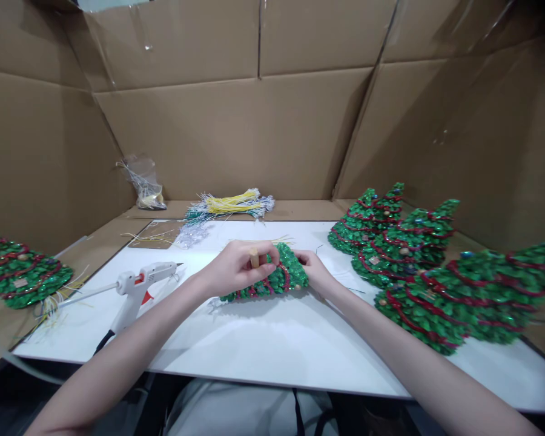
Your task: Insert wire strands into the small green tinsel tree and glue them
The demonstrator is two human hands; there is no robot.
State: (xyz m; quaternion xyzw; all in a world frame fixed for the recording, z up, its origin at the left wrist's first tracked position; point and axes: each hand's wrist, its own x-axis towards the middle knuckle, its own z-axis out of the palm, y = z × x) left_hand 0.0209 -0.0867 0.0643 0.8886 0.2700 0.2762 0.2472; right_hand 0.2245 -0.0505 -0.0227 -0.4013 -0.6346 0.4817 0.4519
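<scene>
- We see a green, cone-shaped tinsel tree [284,275] tilted over the middle of the white worktop [277,339], red garland already on.
- Left hand [243,265]: grip pinching a short, tan, cylindrical peg [254,258].
- Right hand [315,269]: at the tree's edge, closure hidden from us.
- Rightward, similar trees [393,245] look dressed; what remains, we cannot tell.

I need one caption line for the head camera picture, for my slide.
Left hand with wooden stick, right hand on a garlanded green tree, glue gun nearby.
</scene>
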